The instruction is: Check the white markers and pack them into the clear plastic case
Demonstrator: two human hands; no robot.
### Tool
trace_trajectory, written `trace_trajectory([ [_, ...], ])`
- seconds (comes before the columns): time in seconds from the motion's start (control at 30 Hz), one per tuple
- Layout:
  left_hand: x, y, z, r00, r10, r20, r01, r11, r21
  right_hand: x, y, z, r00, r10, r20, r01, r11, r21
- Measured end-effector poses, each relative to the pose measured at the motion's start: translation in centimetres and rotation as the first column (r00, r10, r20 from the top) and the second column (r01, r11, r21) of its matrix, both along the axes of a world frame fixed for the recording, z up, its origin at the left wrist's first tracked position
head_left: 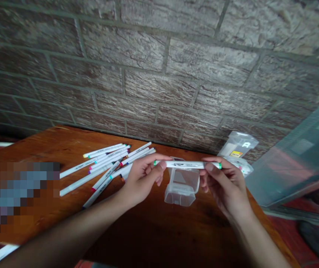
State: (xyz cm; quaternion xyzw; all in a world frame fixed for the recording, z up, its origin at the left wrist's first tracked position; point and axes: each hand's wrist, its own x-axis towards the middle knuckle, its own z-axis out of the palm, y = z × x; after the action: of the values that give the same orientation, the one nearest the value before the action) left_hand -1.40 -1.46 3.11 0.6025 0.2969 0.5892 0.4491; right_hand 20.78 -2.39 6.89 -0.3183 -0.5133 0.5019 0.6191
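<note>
A white marker (187, 164) with green ends is held level above the table, stretched between my two hands. My left hand (145, 175) pinches its left end between thumb and fingers. At the other end, my right hand (226, 182) grips the marker the same way. Below and behind it lies a clear plastic case (180, 193), partly covered by the marker. To the left of my left hand, several white markers (105, 171) with coloured ends are spread in a loose pile, some hidden behind that hand.
Another clear plastic case (233, 149) with a yellow label stands at the back right of the wooden table (64, 141). A stone-block wall (148, 82) rises behind. A glass panel (296, 160) is at the right. The far left is blurred by pixelation.
</note>
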Motion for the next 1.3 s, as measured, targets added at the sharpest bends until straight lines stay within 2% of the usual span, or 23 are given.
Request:
trace_trajectory([
  [0.17,-0.1,0.3,0.4,1.0,-0.009,0.029,0.01,1.0,-0.021,0.4,0.3,-0.7,0.993,0.09,0.074,-0.089,0.996,-0.019],
  [0.43,-0.2,0.5,0.2,0.989,-0.058,0.137,0.067,0.996,-0.058,0.3,0.5,-1.4,0.981,0.111,0.161,-0.111,0.994,-0.01],
  [0.57,-0.4,0.7,0.0,0.969,-0.094,0.227,0.115,0.99,-0.081,0.2,0.4,-1.1,0.983,0.122,0.136,-0.121,0.993,-0.014],
  [0.77,-0.4,0.6,0.4,0.947,-0.136,0.29,0.17,0.981,-0.096,0.3,0.3,-1.0,0.985,0.144,0.09,-0.141,0.989,-0.041],
  [1.1,-0.4,0.7,-0.3,0.984,-0.085,0.158,0.095,0.994,-0.061,0.4,0.6,-1.4,0.99,0.104,0.091,-0.103,0.995,-0.021],
  [1.3,-0.4,0.8,-0.2,0.974,-0.134,0.181,0.149,0.986,-0.07,0.3,0.4,-1.0,0.991,0.107,0.079,-0.106,0.994,-0.019],
])
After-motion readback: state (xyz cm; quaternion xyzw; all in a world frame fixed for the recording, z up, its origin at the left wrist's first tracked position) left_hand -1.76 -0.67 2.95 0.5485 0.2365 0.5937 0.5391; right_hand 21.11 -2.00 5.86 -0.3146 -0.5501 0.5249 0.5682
